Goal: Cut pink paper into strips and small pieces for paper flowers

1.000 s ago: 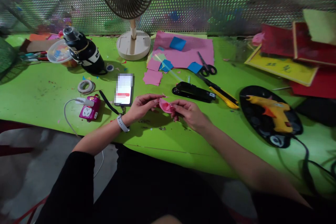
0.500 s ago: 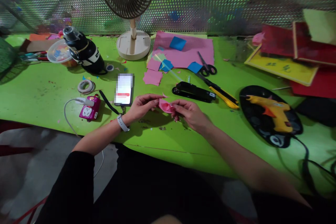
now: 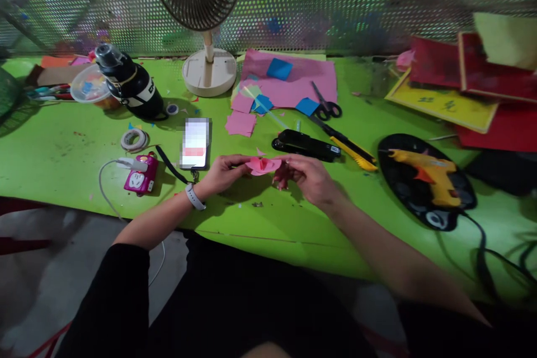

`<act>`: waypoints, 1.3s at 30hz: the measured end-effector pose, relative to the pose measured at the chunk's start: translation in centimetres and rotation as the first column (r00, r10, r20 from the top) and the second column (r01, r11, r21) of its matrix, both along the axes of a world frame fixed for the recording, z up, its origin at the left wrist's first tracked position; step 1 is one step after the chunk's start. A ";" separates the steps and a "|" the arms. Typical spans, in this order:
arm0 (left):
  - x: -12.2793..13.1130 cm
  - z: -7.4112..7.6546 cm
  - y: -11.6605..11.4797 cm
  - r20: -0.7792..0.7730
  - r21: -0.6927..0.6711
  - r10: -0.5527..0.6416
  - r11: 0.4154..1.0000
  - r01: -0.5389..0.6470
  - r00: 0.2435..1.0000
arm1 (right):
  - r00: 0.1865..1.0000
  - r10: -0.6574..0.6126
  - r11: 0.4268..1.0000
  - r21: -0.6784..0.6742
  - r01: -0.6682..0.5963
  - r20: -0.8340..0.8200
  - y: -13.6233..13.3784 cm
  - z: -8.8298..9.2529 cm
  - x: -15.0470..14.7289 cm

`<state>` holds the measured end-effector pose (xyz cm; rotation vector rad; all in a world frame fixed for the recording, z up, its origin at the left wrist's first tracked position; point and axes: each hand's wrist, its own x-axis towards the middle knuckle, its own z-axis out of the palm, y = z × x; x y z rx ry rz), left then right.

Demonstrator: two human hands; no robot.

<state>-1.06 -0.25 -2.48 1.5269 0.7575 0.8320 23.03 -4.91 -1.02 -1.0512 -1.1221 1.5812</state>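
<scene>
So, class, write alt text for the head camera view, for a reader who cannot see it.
The left hand and right hand hold a small pink paper shape between them over a green table. Around them lie a phone, a black stapler, scissors and a yellow glue gun; a fan stands behind.

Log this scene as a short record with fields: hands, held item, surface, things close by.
Surface: green table
Held: pink paper piece, folded, between both hands
Left hand: left hand pinches its left edge
Right hand: right hand pinches its right edge
Behind the hands: phone, black stapler, yellow utility knife
Right side: yellow glue gun on a black tray
Left side: pink plug adapter, tape roll
</scene>
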 end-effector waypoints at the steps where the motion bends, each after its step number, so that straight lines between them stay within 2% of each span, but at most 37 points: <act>1: 0.0 -0.1 0.0 0.012 -0.033 0.007 0.999 -0.006 1.000 | 1.000 -0.003 1.000 -0.001 0.003 -0.012 0.0 0.0 0.0; 5: 0.0 0.0 0.0 0.020 -0.070 -0.008 0.998 0.009 1.000 | 1.000 0.010 1.000 -0.003 -0.010 -0.007 0.0 0.0 0.0; 12: 0.0 0.0 -0.2 0.012 -0.020 0.000 1.000 0.001 1.000 | 0.999 0.026 0.999 0.028 -0.026 0.019 -0.2 -0.1 -0.1; 17: -0.1 0.2 -0.1 -0.037 0.108 -0.007 0.994 0.011 0.999 | 0.998 0.026 0.998 0.050 -0.029 0.055 -0.1 -0.2 -0.1; 21: 0.0 0.4 -0.2 -0.094 0.259 0.023 0.966 0.002 0.995 | 0.986 -0.009 0.994 0.106 -0.009 0.167 -0.1 0.0 -0.1; 23: 0.0 0.5 -0.2 -0.112 0.339 0.047 0.941 -0.006 0.993 | 0.961 0.007 0.989 0.143 -0.048 0.276 -0.2 0.2 -0.1; 27: -0.1 0.6 -0.2 -0.165 0.489 0.057 0.872 0.031 0.985 | 0.859 0.043 0.949 0.248 -0.195 0.510 -0.2 0.6 -0.4; 31: -0.5 0.6 0.0 -0.251 0.648 0.079 0.754 0.106 0.965 | 0.808 -0.016 0.887 0.382 -0.261 0.590 -0.1 0.2 -0.3; 35: -0.8 0.6 0.1 -0.360 0.744 0.115 0.634 0.211 0.926 | 0.740 -0.108 0.784 0.514 -0.347 0.664 0.3 -0.8 0.7; 39: -0.6 0.9 -0.3 -0.437 0.772 0.198 0.584 0.252 0.877 | 0.696 -0.194 0.722 0.581 -0.375 0.691 0.2 -1.4 0.9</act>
